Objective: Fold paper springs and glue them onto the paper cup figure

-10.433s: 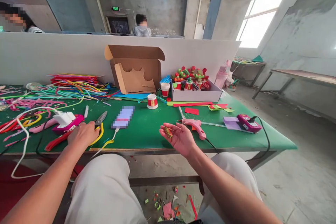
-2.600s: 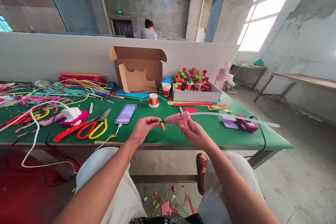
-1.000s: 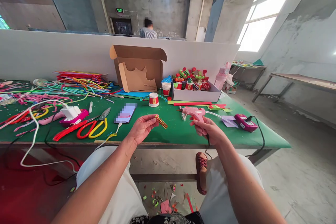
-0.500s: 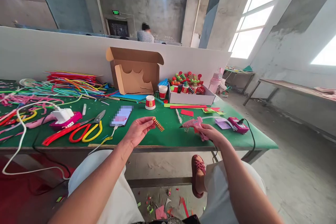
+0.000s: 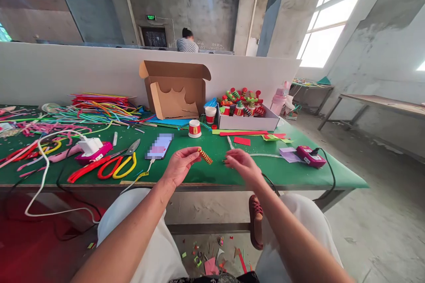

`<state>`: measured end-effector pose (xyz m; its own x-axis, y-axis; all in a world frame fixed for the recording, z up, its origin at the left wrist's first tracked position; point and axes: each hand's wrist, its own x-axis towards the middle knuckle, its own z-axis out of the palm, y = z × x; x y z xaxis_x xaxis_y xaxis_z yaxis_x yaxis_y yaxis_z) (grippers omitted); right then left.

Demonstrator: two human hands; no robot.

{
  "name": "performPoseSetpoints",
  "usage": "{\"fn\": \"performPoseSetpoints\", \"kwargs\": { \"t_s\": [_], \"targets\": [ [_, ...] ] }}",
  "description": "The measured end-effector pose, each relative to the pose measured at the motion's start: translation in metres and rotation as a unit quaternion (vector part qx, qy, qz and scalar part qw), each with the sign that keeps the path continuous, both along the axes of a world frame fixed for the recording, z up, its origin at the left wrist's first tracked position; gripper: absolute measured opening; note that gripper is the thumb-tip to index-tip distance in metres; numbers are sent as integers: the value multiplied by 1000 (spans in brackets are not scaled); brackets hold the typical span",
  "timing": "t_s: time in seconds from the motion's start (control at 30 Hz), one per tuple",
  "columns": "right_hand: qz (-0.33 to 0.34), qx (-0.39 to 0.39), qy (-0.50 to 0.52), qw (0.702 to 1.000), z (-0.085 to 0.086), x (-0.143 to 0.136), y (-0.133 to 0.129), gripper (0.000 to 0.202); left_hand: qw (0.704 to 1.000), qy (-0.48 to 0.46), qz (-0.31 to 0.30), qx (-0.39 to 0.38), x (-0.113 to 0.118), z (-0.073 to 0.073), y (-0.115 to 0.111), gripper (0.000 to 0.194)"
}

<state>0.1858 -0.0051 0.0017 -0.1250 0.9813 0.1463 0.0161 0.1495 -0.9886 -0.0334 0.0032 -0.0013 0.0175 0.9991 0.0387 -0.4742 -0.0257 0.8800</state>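
Observation:
My left hand [image 5: 182, 164] pinches one end of a small striped coil [image 5: 206, 156], coloured red and yellow, above the green table [image 5: 199, 177]. To its right, my right hand [image 5: 242, 166] hangs over the table with its fingers bent and slightly blurred; whether they hold anything cannot be made out. The glue gun's body does not show; it seems hidden behind my right hand. An upturned white and red paper cup [image 5: 194, 128] with teal coils at its sides stands beyond my hands. Near it is a stack of paper cups [image 5: 210, 115].
A white box [image 5: 247, 122] of decorated cups stands at the back, beside an open cardboard box [image 5: 179, 93]. Pliers, scissors [image 5: 124, 167], a phone [image 5: 160, 146] and coloured stems lie on the left. A purple power socket [image 5: 311, 156] sits at the right. A person [image 5: 187, 43] is beyond the partition.
My right hand has moved left, nearer the coil, and the pink glue gun it held is no longer visible. My left hand still pinches the coil. The whole view has shifted slightly.

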Motion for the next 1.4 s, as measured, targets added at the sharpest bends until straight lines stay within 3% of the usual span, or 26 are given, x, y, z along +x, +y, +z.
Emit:
{"fn": "performPoseSetpoints", "kwargs": {
  "t_s": [0.07, 0.17, 0.4, 0.63, 0.9, 1.17, 1.4],
  "targets": [
    [108, -88, 136, 981, -4, -25, -10, 39, 1000, 17, -2, 2, 1, -1, -1, 32],
    [148, -163, 245, 944, -8, -48, -17, 37, 998, 63, -6, 8, 3, -2, -4, 32],
    [205, -208, 244, 925, -9, -51, -16, 35, 979, 191, -29, 59, 5, 1, -10, 27],
    [150, -222, 274, 924, -13, -53, -16, 30, 958, 260, -3, 116, 4, -2, -10, 35],
    [152, -214, 244, 934, -10, -53, -19, 30, 873, 398, 65, 274, 2, -3, -11, 21],
    [148, -206, 234, 939, -10, -52, -20, 30, 818, 443, 79, 357, 3, 1, -15, 20],
    [150, -207, 231, 939, -8, -50, -21, 28, 793, 461, 71, 393, 4, 0, -16, 21]
  ]
}}
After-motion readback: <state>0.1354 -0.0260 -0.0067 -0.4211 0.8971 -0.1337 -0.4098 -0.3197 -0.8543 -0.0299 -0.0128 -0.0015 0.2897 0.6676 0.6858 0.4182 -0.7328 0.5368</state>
